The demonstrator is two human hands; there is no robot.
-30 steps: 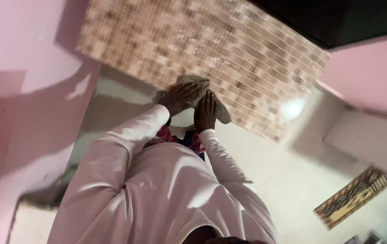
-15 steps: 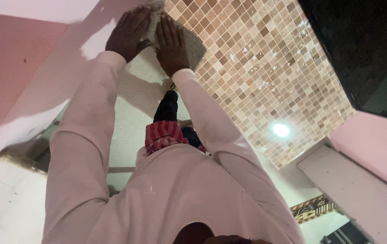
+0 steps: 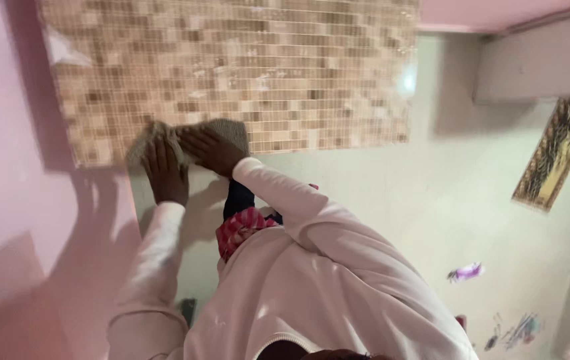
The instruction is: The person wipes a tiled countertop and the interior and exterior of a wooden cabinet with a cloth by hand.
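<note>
Head view: both hands, left [image 3: 165,171], right [image 3: 210,149], flat on seemingly grey cloth [image 3: 231,129].

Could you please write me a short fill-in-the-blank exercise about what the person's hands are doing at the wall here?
1. Both hands press a grey ___ against the wall.
2. The cloth lies at the lower edge of the brown mosaic ___ panel.
3. The left hand and right hand come out of pale ___ sleeves.

Missing words: cloth; tile; pink
</note>
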